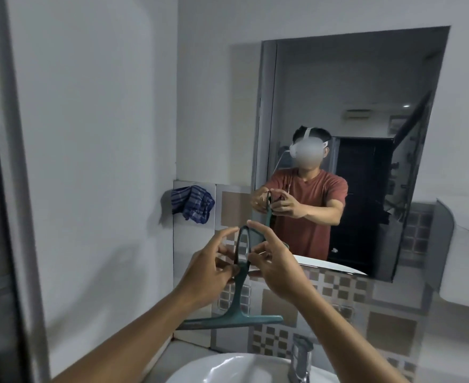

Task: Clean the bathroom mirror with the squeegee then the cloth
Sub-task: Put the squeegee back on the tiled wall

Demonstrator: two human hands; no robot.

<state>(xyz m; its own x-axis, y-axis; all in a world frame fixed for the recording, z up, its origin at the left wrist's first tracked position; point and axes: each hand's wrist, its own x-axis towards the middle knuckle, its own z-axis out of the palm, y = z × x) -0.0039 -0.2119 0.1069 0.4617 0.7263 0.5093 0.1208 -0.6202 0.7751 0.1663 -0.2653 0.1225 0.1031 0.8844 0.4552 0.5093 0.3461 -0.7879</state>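
Both hands on squeegee (240,275) in front of mirror (346,128): left hand (211,268), right hand (276,265) fingers pinch loop handle, blade hanging low (apparently off glass). Cloth (192,204) hangs on wall, left. Advice: flip blade up, start top edge, press evenly.

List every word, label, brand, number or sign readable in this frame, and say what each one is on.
None can be read.
The green squeegee, held in the left hand and the right hand: no visible marking.
The blue striped cloth on the wall: a pattern only.
The mirror: a framed item reflected at its upper right is too small and blurred to read.
The tap: no legible brand.
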